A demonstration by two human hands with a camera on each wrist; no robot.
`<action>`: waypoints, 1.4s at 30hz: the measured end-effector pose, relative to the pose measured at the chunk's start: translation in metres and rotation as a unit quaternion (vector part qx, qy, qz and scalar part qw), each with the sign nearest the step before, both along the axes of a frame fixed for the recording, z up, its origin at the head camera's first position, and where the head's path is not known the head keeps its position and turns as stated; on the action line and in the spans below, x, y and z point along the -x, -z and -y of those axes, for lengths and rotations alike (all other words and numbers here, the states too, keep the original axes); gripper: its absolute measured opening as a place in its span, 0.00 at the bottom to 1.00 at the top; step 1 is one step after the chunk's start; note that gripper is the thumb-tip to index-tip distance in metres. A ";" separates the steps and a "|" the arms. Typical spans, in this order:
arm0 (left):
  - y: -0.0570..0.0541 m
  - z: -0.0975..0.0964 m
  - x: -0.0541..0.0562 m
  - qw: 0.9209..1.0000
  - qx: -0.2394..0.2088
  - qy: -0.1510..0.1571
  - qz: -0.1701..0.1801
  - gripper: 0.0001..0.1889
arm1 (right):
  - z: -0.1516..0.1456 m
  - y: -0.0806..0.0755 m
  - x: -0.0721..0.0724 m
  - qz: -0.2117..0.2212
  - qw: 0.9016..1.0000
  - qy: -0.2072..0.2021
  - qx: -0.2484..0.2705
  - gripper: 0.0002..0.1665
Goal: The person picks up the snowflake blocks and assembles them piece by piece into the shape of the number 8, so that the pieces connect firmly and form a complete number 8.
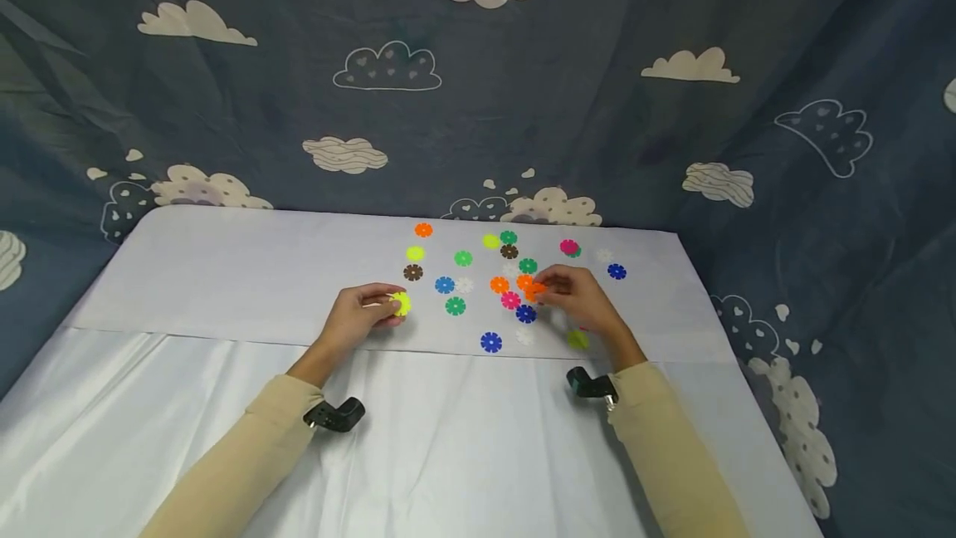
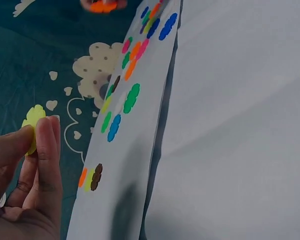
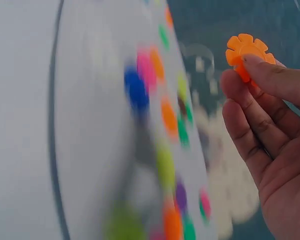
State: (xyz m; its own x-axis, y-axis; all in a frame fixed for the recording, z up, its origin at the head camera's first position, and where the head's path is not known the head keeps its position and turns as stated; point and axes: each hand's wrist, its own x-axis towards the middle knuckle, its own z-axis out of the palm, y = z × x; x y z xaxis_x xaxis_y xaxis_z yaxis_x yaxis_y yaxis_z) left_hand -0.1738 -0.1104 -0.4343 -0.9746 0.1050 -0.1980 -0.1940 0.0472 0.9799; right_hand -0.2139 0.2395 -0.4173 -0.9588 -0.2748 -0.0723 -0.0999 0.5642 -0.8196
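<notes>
My left hand [image 1: 354,319] pinches a yellow notched plastic disc [image 1: 403,304] between thumb and fingers, raised over the front left of the scattered discs. In the left wrist view this yellow disc [image 2: 35,117] stands nearly edge-on above the fingertips. An orange notched disc [image 1: 535,292] is pinched by my right hand [image 1: 578,299], above the right part of the scatter. The right wrist view shows the orange disc [image 3: 246,47] upright, its slots visible and the thumb across its lower part. Below it lie a pink disc [image 1: 511,300] and a dark blue disc [image 1: 526,314].
Several other flat notched discs lie on the white board, among them a brown disc [image 1: 413,272], a light blue disc [image 1: 444,285] and a blue disc [image 1: 490,342] near the front edge. A dark cloud-print curtain [image 1: 478,123] hangs behind the table.
</notes>
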 end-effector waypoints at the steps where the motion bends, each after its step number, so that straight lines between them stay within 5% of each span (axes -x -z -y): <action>1: 0.001 0.000 0.000 1.000 -0.005 -0.006 0.001 0.18 | 0.013 0.002 0.004 -0.007 1.000 -0.016 0.013 0.14; 8: 0.007 0.000 0.002 0.999 -0.031 -0.028 -0.006 0.18 | 0.091 0.020 0.021 -0.019 0.993 -0.094 0.072 0.13; 16: 0.005 0.000 0.003 0.999 0.001 -0.035 -0.007 0.16 | 0.137 0.017 0.023 -0.028 0.985 -0.132 0.107 0.10; 42: -0.001 -0.010 0.004 1.000 -0.005 -0.017 -0.001 0.14 | 0.152 0.003 0.021 -0.090 0.973 -0.180 0.114 0.04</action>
